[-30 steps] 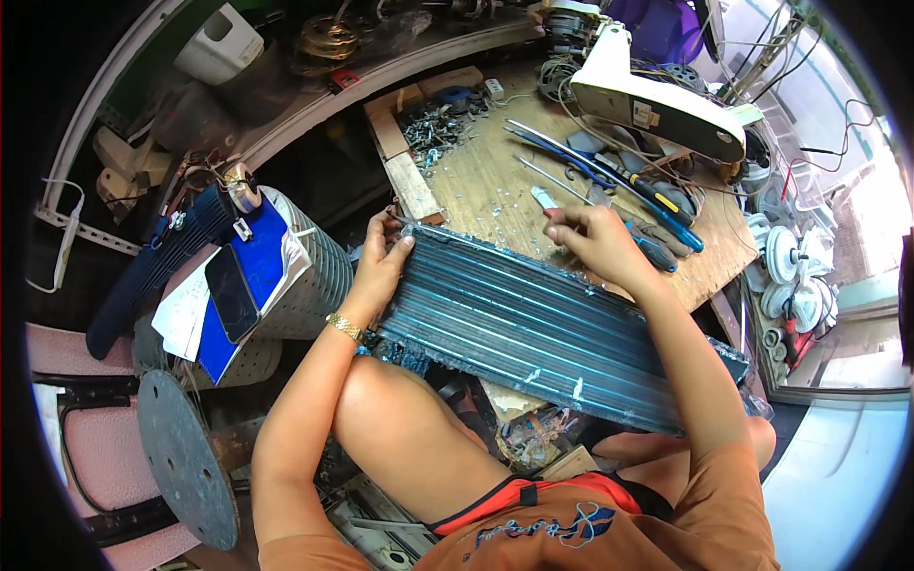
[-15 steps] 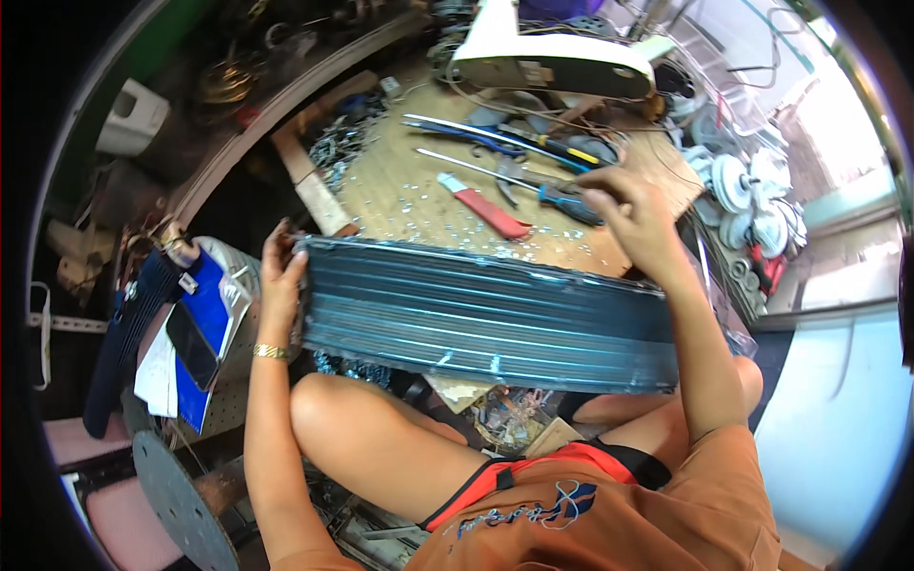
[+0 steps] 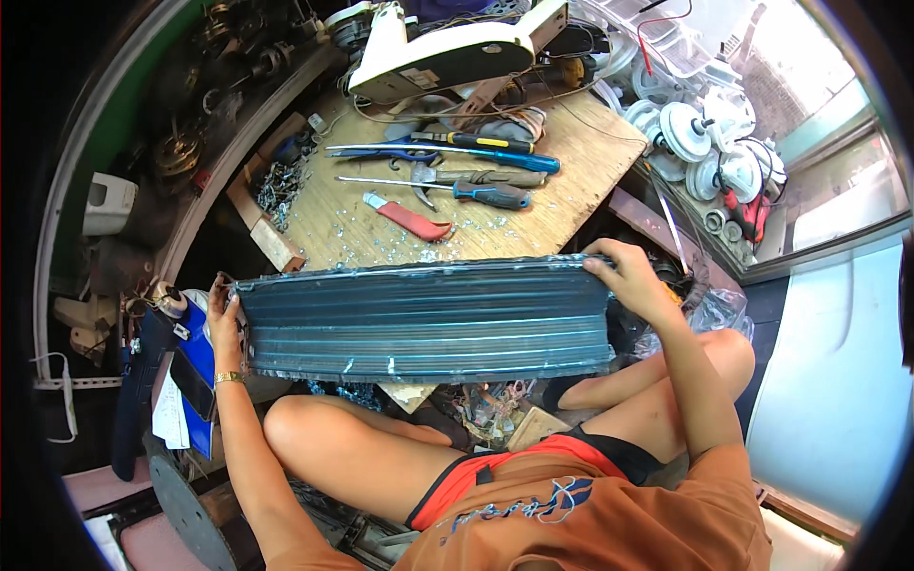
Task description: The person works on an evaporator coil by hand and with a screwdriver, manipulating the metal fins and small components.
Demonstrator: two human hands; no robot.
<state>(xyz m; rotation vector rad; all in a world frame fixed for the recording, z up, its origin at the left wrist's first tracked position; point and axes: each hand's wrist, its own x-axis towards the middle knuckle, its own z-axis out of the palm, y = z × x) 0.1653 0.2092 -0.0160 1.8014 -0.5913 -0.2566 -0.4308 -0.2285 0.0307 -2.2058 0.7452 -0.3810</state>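
From where I stand, the seated person holds a long, dark finned heat-exchanger panel (image 3: 428, 319) crosswise over their folded legs, its ribbed face toward them and its upper long edge just beside the near side of the wooden worktop (image 3: 562, 205).

The left arm reaches up and forward, elbow only slightly bent, a gold bracelet (image 3: 228, 377) at the wrist. The left hand (image 3: 225, 324) is clamped on the panel's left end, thumb upright along the near side and fingers wrapped behind, their tips partly hidden.

The right arm bends more at the elbow, its forearm slanting inward across the raised knee. The right hand (image 3: 628, 276) arches palm-down over the upper right corner, index finger hooked over the top edge and thumb against the ribbed face, together pinching that corner; the other fingers are mostly out of my sight.

Beyond the panel, a red-handled knife (image 3: 414, 221) lies nearest on the worktop among metal scraps, then a blue-and-black screwdriver (image 3: 490, 194), a wooden-handled hammer (image 3: 495, 178) and a long blue-handled screwdriver (image 3: 514, 160), roughly side by side.
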